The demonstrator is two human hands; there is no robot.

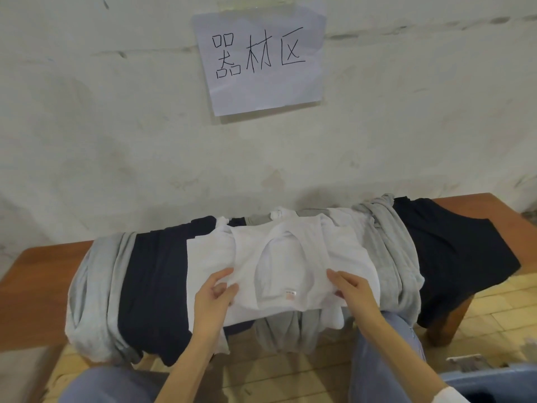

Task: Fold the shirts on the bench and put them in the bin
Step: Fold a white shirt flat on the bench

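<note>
White shirt [279, 251] lay spread on top of the pile at mid surface [35, 286], neck opening toward the person, small label [290, 293] at the near collar. Left hand [216, 292] gripped the near edge just left of the neckline, fingers [229, 289] curled into the cloth w/ thumb on top; right hand [353, 289] pinched the edge on the other side of the neckline, its fingers lying over a fold. Under the white one were more shirts draped across the surface & hanging off the front: a light grey shirt [96, 286] far left, a navy shirt [154, 280] next to it, a 2nd grey shirt [398, 257] to the right, then a 2nd navy shirt [453, 251] at the right end. Blue bin [494, 379] sat on the tiled floor [494, 309] at lower right, well apart from the pile — only one corner in view, inside dark, contents couldn't be told. Paper sign [261, 59] w/ handwritten characters was taped to the wall [87, 126] above.
</note>
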